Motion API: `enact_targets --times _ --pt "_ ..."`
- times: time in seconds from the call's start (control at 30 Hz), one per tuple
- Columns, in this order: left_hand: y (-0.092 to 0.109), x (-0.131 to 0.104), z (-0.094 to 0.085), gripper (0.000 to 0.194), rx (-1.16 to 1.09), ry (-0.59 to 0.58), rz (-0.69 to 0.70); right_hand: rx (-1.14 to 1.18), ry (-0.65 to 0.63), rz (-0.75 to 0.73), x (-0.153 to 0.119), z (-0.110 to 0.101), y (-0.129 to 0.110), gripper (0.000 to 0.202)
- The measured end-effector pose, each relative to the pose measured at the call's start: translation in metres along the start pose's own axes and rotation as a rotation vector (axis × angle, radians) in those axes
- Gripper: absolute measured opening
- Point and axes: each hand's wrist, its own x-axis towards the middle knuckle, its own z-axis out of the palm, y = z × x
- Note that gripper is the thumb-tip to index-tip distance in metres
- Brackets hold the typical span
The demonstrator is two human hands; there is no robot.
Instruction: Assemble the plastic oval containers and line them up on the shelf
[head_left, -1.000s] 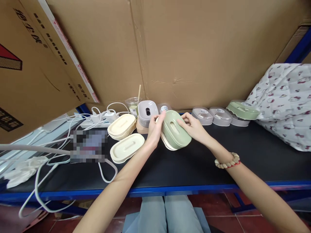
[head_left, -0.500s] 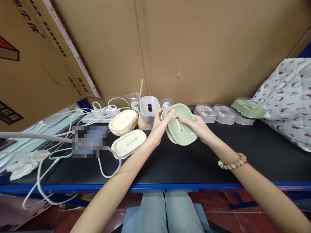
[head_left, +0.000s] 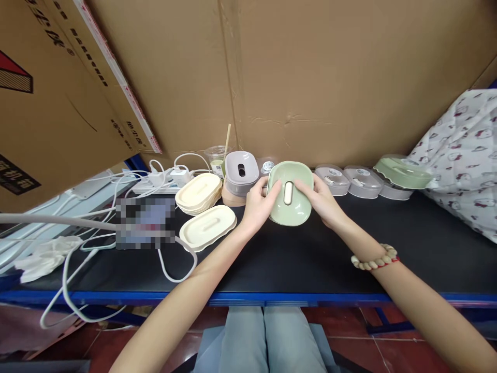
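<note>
My left hand [head_left: 261, 203] and my right hand [head_left: 323, 199] grip a glossy light-green plastic dish [head_left: 295, 212] from either side, over the middle of the bench. Both thumbs press on its upper face, beside a central oval slot where a cream-coloured piece [head_left: 288, 192] shows. Edges of another layer peek out along the dish's left side; the fingers behind it are mostly hidden. Left of my left hand lie a cream oval lid [head_left: 208, 228] and a stack of similar cream lids [head_left: 198, 190]. A lilac-grey box with a slotted top [head_left: 241, 168] stands just behind them.
Clear-covered grey boxes [head_left: 362, 181] line the back right, with a green one [head_left: 404, 171] perched on top. A patterned cloth [head_left: 466, 160] bulges at far right. White cables [head_left: 70, 280] tangle across the left, near a plastic cup [head_left: 216, 158]. Cardboard [head_left: 310, 77] walls the back.
The green dish has turned from a tilt to nearly upright and faces me more squarely. The cream piece now fills its slot visibly. Both hands keep their hold.
</note>
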Motion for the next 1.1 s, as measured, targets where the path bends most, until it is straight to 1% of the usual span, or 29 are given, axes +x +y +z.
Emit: enact_targets --times 0.07,0.13,0.17,0.23,0.27,0.33,0.4,0.43,0.47,0.53,0.57,0.63,0.7,0.77,0.87,0.93,1.0,1.1 --pt "0.001 0.000 -0.001 0.022 0.005 0.009 -0.018 0.017 -0.015 -0.005 -0.001 0.003 0.003 0.052" --pt "0.003 0.000 -0.001 0.021 0.004 -0.003 -0.083 0.007 -0.043 0.032 -0.001 0.004 0.006 0.053" --pt "0.004 0.000 -0.002 0.020 0.004 -0.023 -0.133 -0.030 -0.069 0.065 -0.001 0.004 0.007 0.051" --pt "0.005 0.001 -0.002 0.019 -0.005 -0.083 -0.252 -0.202 -0.104 0.115 0.001 0.000 0.008 0.044" --pt "0.005 0.001 -0.002 0.018 -0.014 -0.116 -0.315 -0.325 -0.081 0.111 0.003 -0.003 0.008 0.041" --pt "0.006 0.001 -0.001 0.012 -0.027 -0.174 -0.432 -0.551 0.040 0.047 0.008 -0.011 0.009 0.034" --pt "0.005 -0.001 0.001 0.010 -0.002 -0.205 -0.505 -0.672 0.147 -0.061 0.016 -0.016 0.011 0.027" --pt "0.004 -0.002 0.002 0.009 0.021 -0.216 -0.525 -0.699 0.147 -0.121 0.021 -0.016 0.012 0.031" --pt "0.004 -0.003 0.003 0.007 0.043 -0.228 -0.539 -0.721 0.108 -0.184 0.026 -0.014 0.013 0.038" --pt "0.002 -0.005 0.005 0.008 0.068 -0.246 -0.558 -0.780 -0.015 -0.307 0.040 -0.007 0.014 0.057" --pt "0.002 -0.006 0.005 0.009 0.070 -0.254 -0.566 -0.818 -0.082 -0.343 0.047 -0.001 0.014 0.066" --pt "0.001 -0.006 0.005 0.010 0.069 -0.261 -0.572 -0.885 -0.200 -0.346 0.062 0.013 0.014 0.083" --pt "0.001 -0.006 0.004 0.011 0.064 -0.260 -0.572 -0.927 -0.287 -0.314 0.076 0.027 0.017 0.093" --pt "0.002 -0.005 0.003 0.014 0.055 -0.271 -0.578 -0.949 -0.332 -0.307 0.085 0.037 0.022 0.091" --pt "0.003 -0.004 0.002 0.018 0.046 -0.312 -0.603 -0.929 -0.303 -0.383 0.093 0.041 0.031 0.073" --pt "0.003 -0.003 0.002 0.020 0.021 -0.340 -0.627 -0.843 -0.247 -0.466 0.094 0.036 0.035 0.059" --pt "0.002 -0.003 0.004 0.020 -0.028 -0.347 -0.649 -0.709 -0.175 -0.514 0.093 0.026 0.035 0.050" --pt "0.000 -0.002 0.007 0.021 -0.106 -0.301 -0.674 -0.505 -0.035 -0.500 0.083 0.009 0.026 0.048"
